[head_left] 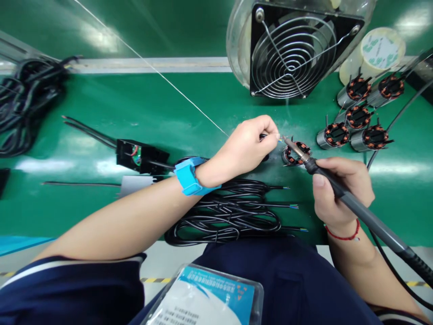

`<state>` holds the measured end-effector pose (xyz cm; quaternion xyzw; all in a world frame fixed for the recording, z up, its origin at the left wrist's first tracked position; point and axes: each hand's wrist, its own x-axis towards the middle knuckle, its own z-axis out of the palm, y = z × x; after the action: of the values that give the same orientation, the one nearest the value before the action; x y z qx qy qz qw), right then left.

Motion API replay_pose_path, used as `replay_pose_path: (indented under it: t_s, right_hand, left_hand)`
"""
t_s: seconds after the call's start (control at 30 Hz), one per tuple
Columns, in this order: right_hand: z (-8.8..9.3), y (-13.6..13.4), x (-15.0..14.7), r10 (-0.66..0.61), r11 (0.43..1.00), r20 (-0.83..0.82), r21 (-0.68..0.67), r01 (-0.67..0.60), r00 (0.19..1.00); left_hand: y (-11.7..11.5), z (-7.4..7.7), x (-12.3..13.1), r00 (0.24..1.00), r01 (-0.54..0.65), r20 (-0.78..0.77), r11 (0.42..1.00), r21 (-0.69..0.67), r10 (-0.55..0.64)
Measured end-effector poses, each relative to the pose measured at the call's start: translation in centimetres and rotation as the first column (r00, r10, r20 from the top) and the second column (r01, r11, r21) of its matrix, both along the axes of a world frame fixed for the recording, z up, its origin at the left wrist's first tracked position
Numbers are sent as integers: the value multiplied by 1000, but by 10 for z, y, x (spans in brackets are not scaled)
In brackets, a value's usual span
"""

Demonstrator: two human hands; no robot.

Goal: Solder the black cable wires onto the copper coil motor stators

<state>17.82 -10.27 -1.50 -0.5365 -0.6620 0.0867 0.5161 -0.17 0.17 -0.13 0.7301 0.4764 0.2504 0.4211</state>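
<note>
My left hand (248,144), with a blue strap at the wrist, is closed around a black cable end, its thin wires pinched at the fingertips. My right hand (341,187) grips a soldering iron (360,210), whose tip points left to the wire ends at my left fingertips. Just beneath the iron's metal shaft is a motor stator (289,156) with copper windings, standing on the green bench (196,108). Whether the tip touches the wires is too small to tell.
A fan (289,67) stands behind my hands. Several stators (334,135) and a tape roll (380,49) are at the right. Coiled cables (226,216) lie near my body. Leftward are an open black box (138,155) and a cable bundle (25,104).
</note>
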Motion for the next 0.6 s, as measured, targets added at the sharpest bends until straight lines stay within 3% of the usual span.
replay_pose_path:
  t_s: [0.6]
  right_hand:
    - [-4,-1,1,-84,996,-94,-5,84,992]
  left_hand:
    - [0,-1,0,1000,-11,6,1000,3,11]
